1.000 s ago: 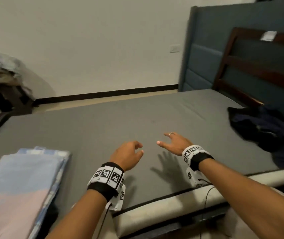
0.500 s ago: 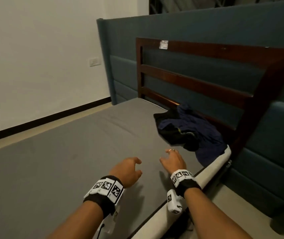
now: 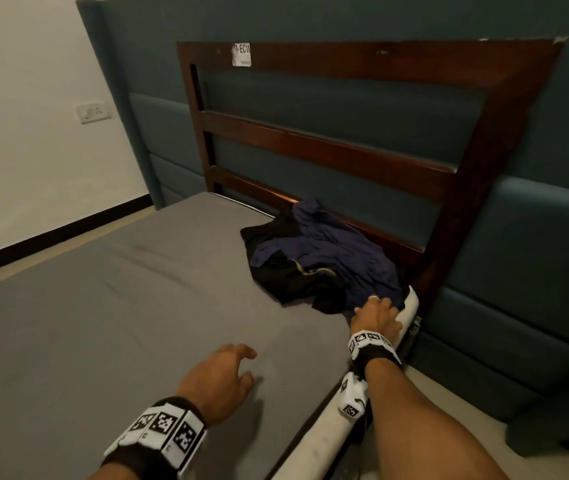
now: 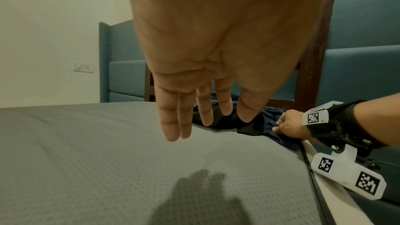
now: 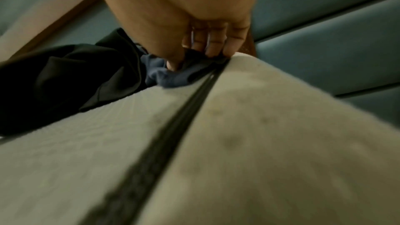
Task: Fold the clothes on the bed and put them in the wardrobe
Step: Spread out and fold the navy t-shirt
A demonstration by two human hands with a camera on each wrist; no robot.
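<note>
Clothes: heaped on bed by headboard.
Right hand: pinches blue cloth at mattress edge.
Left hand: fingers relaxed, empty (hovering).
Advice: lift one garment free, spread flat.

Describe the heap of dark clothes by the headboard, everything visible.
The heap of dark clothes is a crumpled, unfolded mix of soft navy-blue and black fabric; a thin pale trim shows in the black part. It lies on the grey mattress, in the corner against the wooden headboard, its near edge reaching the mattress's pale side. The right hand pinches a fold of the blue fabric at that edge; the left hand hovers apart, touching nothing.
</note>
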